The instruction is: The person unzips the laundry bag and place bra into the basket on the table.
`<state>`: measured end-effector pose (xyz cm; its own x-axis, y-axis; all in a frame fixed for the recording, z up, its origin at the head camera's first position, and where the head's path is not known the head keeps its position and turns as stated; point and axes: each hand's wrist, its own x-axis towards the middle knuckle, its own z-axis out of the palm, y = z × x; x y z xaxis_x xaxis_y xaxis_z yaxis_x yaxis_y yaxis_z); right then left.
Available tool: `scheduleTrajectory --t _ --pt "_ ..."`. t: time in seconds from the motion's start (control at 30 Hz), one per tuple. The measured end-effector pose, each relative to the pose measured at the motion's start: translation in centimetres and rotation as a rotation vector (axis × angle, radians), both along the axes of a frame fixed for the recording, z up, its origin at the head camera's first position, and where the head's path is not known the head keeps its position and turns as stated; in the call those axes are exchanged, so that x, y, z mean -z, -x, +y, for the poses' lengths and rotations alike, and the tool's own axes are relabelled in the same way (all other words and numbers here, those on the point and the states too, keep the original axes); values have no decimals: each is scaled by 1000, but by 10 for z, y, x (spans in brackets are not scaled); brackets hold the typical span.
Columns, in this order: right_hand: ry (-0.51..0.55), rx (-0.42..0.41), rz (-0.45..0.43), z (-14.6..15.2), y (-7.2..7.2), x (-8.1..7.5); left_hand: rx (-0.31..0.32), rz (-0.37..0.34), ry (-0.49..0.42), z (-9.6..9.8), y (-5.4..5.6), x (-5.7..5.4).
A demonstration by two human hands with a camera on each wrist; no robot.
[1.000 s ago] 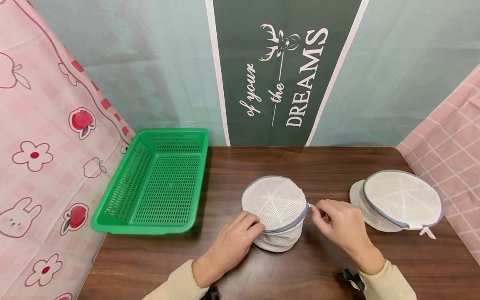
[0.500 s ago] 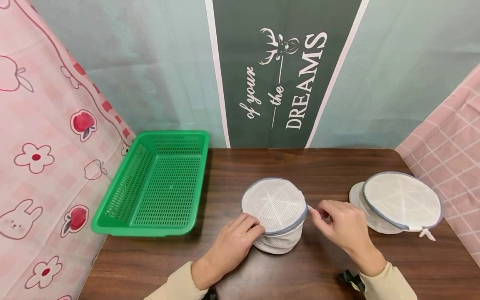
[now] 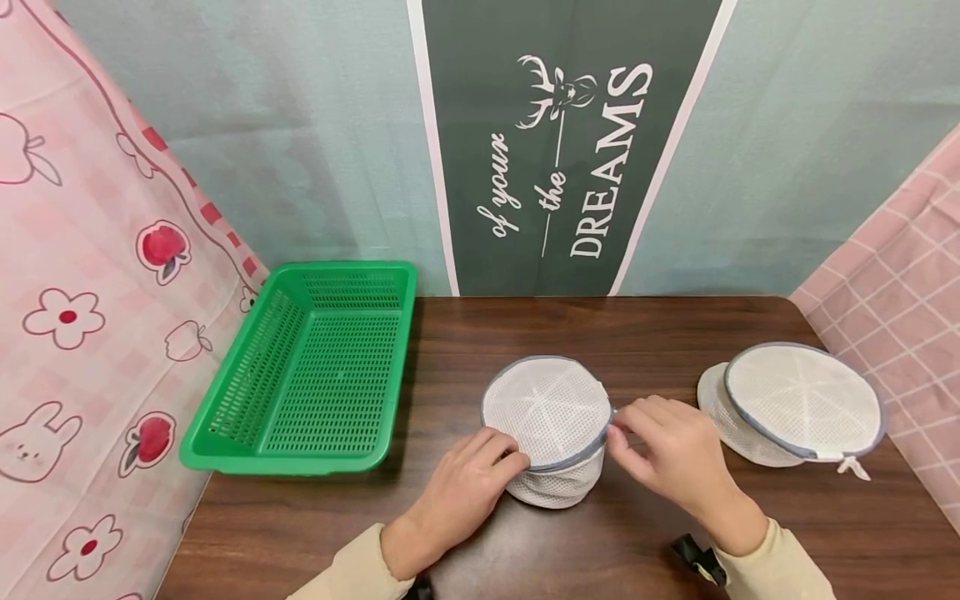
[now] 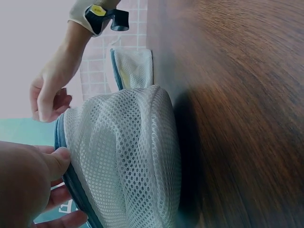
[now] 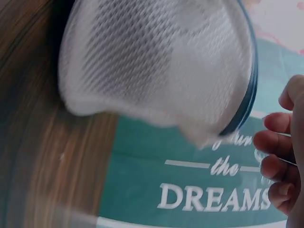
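A round white mesh laundry bag (image 3: 547, 412) with a blue-grey zipped rim stands mid-table, its sides partly collapsed. My left hand (image 3: 474, 479) pinches the near-left rim; in the left wrist view the thumb (image 4: 59, 161) lies on the blue zip edge with other fingers beyond it. At the right side of that rim is my right hand (image 3: 667, 450), fingers loosely bent. The right wrist view shows its thumb and fingertips apart, with a small gap to the bag's rim and nothing between them. The white tie on the rim's right side is covered by that hand in the head view.
A second mesh laundry bag (image 3: 806, 400) with a white tie sits on the table's right side. At the left stands a green plastic basket (image 3: 393, 367). Behind the brown table (image 3: 525, 321) hangs a printed curtain, with pink cloths at both sides.
My right hand, which pinched the white tie at the rim, has shifted slightly left against the bag's edge, covering the tie. The left hand and both bags stay put.
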<state>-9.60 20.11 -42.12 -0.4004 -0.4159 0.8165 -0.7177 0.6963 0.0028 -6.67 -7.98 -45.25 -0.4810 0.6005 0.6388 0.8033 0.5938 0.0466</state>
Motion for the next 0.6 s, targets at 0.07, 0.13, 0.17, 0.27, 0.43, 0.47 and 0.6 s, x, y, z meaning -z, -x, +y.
scheduleTrajectory --t 0.07,0.13,0.17,0.27,0.43,0.47,0.6 --pt "-30 -57 4 -7 -2 -4 -1 5 1 0 0 0" --pt "-59 -110 2 -13 -3 -6 -5 11 4 0 0 0" --pt "-72 -135 -4 -16 -3 -7 -6 12 5 0 -1 0" --pt "-112 -195 -39 -22 -4 -6 -8 12 6 0 -1 0" --pt "-192 -230 -115 -28 -5 -1 -13 9 13 1 -1 0" --pt "-205 -233 -128 -28 -6 0 -13 9 14 1 -1 0" --pt "-239 -248 -156 -28 -8 3 -13 6 15 1 -1 1"
